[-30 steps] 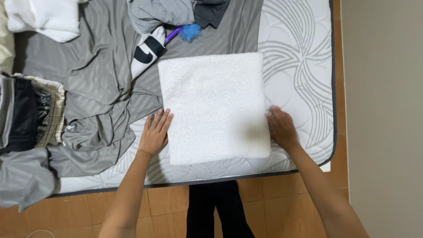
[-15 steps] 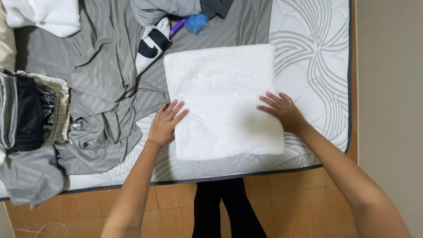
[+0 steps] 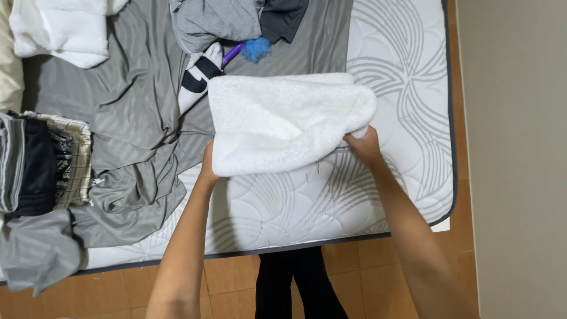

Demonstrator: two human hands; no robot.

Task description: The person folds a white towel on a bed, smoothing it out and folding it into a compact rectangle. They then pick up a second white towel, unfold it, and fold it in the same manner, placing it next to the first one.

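Seen from the head camera, the left hand (image 3: 208,165) and right hand (image 3: 361,145) each gripped the white towel (image 3: 283,121), lifting its near edge off the mattress (image 3: 307,207) where it had lain flat, near the front edge.

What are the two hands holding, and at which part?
Both hold the white towel: the left hand at its near left corner, the right hand at its near right corner.

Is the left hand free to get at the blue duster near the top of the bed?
Probably not: the left hand is gripping the white towel, whose lifted fold lies between it and the blue duster.
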